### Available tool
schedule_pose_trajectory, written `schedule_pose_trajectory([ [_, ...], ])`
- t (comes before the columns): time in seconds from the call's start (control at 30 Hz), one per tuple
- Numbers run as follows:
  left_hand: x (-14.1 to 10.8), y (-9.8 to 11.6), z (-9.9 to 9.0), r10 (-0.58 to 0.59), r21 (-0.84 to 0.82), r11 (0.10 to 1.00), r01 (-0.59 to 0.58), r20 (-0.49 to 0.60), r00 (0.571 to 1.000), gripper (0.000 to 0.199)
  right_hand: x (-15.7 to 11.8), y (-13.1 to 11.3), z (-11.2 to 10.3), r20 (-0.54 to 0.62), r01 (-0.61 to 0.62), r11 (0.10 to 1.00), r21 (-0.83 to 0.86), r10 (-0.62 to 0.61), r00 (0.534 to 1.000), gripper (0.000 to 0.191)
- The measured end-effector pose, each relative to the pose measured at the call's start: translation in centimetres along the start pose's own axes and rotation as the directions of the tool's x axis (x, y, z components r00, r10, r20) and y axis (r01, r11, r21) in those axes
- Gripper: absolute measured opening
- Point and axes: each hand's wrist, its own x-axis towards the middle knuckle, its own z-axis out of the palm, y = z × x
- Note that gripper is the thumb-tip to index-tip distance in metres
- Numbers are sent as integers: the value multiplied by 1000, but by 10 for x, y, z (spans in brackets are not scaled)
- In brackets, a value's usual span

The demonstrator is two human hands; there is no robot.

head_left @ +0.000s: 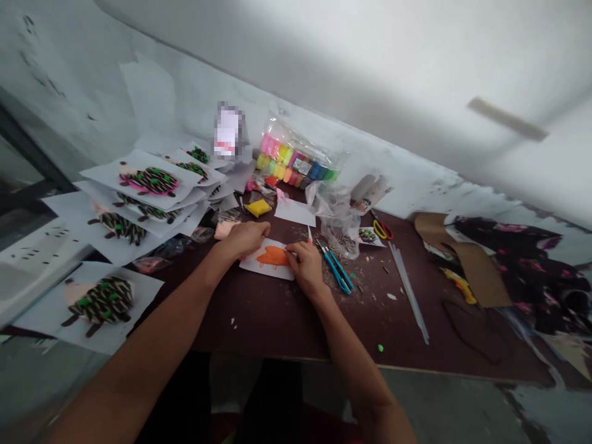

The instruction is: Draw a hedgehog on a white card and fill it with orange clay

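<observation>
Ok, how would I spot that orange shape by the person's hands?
Find the dark brown table, then the person's left hand and right hand near its front edge. Between them lies a white card bearing the orange shape. Unlike the sheets piled to the left, with dark striped figures, this card shows only orange.

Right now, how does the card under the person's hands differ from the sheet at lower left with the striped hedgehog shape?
The white card carries a plain orange shape, while the white sheet carries a dark striped body dotted with green. The card looks smaller than the sheet. The card sits under the left hand and right hand, while no hand touches the sheet. Both are white and lie flat.
</observation>
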Motion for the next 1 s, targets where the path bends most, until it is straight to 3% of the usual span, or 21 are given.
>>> schedule_pose_trajectory([
  [0.33,-1,1,-1,2,-1,1000,-2,5,1000,21,-1,0,2,-19,28,999,-42,-29,999,28],
  [0.53,-2,2,-3,-1,1,1000,1,3,1000,21,-1,2,-1,-7,27,999,-28,-27,1000,24],
  [0.67,-2,1,-2,0,-6,1000,0,-6,1000,22,-1,0,-4,-81,19,1000,-23,-21,996,22],
  [0.8,-1,1,-1,-6,-3,1000,6,-6,1000,22,-2,-3,-3,-170,72,997,33,-66,983,32],
  [1.0,-2,1,-1,0,-1,1000,0,-3,1000,24,-2,-4,-5,-171,71,994,86,-56,984,25],
])
